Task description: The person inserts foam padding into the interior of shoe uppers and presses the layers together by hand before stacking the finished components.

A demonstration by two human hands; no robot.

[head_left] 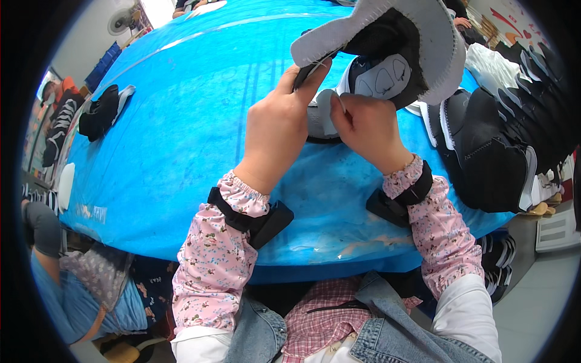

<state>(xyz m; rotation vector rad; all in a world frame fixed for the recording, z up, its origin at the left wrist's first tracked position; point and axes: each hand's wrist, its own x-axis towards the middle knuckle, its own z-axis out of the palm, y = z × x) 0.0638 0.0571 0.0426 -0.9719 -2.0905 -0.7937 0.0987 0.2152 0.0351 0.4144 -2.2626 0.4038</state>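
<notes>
Left fingers (313, 79) and right fingers (342, 116) pinched on shoe (382, 37)

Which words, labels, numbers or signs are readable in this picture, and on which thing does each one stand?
I quote no wording, only where marks stand:
Dark printed cloth, lower left: small pale lettering, not copied here.
Red wall marking, upper right: too blurred to read.
Whitish patch on the blue table cover: too small to read.
Held shoe: outlined shapes on its pale panel, no readable letters.

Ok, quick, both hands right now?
Left hand: closed, holding the black-and-white shoe piece.
Right hand: closed at the pale flap; exact grip hidden.
</notes>
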